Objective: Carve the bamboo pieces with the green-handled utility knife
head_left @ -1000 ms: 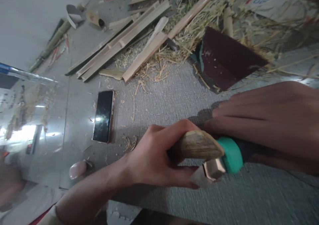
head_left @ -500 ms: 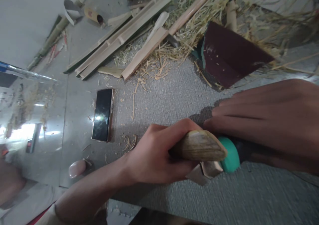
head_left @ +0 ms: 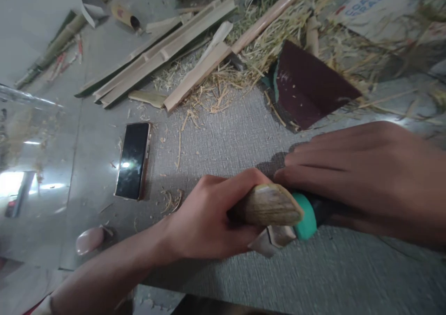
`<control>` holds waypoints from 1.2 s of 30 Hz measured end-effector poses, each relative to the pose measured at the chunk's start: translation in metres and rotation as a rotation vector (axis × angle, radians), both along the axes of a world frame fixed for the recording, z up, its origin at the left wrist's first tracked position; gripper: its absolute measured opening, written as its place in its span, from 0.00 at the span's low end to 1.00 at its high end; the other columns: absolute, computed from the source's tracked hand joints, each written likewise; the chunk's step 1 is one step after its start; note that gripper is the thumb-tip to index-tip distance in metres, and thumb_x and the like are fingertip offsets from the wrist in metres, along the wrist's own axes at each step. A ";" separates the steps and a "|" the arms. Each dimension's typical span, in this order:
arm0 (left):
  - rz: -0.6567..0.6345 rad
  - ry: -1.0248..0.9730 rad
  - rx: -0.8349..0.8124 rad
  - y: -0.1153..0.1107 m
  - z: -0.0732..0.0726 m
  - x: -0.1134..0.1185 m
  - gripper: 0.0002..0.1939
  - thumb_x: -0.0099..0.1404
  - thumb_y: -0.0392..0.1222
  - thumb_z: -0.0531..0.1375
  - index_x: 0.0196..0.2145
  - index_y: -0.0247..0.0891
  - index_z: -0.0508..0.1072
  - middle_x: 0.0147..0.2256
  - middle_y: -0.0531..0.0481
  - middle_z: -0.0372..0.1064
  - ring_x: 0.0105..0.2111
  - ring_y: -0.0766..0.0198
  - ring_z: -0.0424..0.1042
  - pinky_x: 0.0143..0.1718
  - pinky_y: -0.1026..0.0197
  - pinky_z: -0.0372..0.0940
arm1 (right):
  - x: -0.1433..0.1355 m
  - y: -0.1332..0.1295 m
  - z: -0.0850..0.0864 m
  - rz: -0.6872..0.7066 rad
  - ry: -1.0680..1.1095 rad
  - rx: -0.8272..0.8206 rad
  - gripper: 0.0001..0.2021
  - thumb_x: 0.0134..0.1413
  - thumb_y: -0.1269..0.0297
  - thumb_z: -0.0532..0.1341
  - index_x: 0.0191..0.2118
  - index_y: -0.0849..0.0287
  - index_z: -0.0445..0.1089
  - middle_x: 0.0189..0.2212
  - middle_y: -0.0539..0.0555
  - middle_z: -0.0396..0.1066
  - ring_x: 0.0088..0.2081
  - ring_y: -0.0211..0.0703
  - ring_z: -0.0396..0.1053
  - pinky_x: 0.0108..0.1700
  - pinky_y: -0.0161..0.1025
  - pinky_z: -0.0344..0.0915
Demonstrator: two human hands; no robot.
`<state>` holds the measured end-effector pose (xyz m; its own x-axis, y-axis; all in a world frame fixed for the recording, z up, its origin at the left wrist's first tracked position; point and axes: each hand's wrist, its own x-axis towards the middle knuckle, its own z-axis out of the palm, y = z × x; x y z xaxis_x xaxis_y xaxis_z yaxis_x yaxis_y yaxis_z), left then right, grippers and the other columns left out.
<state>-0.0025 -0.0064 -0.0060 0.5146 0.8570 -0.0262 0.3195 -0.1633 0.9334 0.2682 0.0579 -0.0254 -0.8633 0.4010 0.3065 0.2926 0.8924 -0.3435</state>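
My left hand (head_left: 212,217) is closed around a piece of bamboo or wood (head_left: 273,206), whose cut, pointed end faces right. Just beneath that end shows a bent, silvery-looking piece (head_left: 273,240); what it belongs to I cannot make out. My right hand (head_left: 362,166) lies low over the table, knuckles up, its fingers curled round a tool with a black handle and a green rounded end (head_left: 306,217). The green end is right beside the tip of the bamboo piece. The rest of the tool is hidden under my right hand.
A phone (head_left: 132,160) lies left of my hands, with a pinkish rounded object (head_left: 89,240) nearer me. Split bamboo lengths (head_left: 163,55), straw-like shavings (head_left: 265,50) and a dark maroon sheet (head_left: 310,85) lie beyond. A printed white packet (head_left: 379,8) is at the far right.
The whole view has shifted, so the table and things on it appear further left. Both hands keep nearly the same grip and place relative to each other.
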 end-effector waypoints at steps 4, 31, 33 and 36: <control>-0.005 -0.005 -0.024 0.001 0.000 0.000 0.21 0.57 0.31 0.77 0.43 0.43 0.74 0.28 0.61 0.72 0.23 0.75 0.67 0.24 0.71 0.60 | 0.000 0.005 0.002 0.069 0.017 0.018 0.14 0.82 0.55 0.52 0.49 0.56 0.71 0.36 0.50 0.74 0.35 0.40 0.68 0.39 0.43 0.55; -0.046 -0.025 -0.097 0.008 -0.001 -0.002 0.20 0.59 0.33 0.76 0.43 0.45 0.73 0.29 0.63 0.72 0.24 0.77 0.69 0.27 0.74 0.63 | -0.003 0.003 0.002 0.024 0.016 0.043 0.14 0.83 0.57 0.52 0.47 0.56 0.71 0.35 0.48 0.71 0.34 0.39 0.65 0.40 0.42 0.55; -0.034 -0.042 -0.091 0.006 -0.002 -0.001 0.22 0.57 0.32 0.78 0.42 0.45 0.73 0.28 0.64 0.71 0.24 0.77 0.67 0.26 0.74 0.62 | -0.004 0.003 0.003 0.036 0.004 0.050 0.14 0.83 0.57 0.51 0.46 0.56 0.70 0.34 0.48 0.69 0.34 0.38 0.64 0.40 0.41 0.56; -0.018 -0.049 -0.074 0.005 -0.002 -0.001 0.22 0.57 0.34 0.79 0.42 0.45 0.73 0.28 0.64 0.72 0.23 0.77 0.65 0.26 0.72 0.61 | -0.004 0.004 0.004 0.027 0.025 0.050 0.13 0.83 0.58 0.51 0.46 0.56 0.69 0.33 0.47 0.68 0.33 0.38 0.63 0.39 0.41 0.54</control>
<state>-0.0032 -0.0018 -0.0077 0.5320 0.8444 -0.0638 0.2710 -0.0984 0.9575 0.2639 0.0616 -0.0216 -0.8653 0.3614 0.3473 0.2603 0.9162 -0.3048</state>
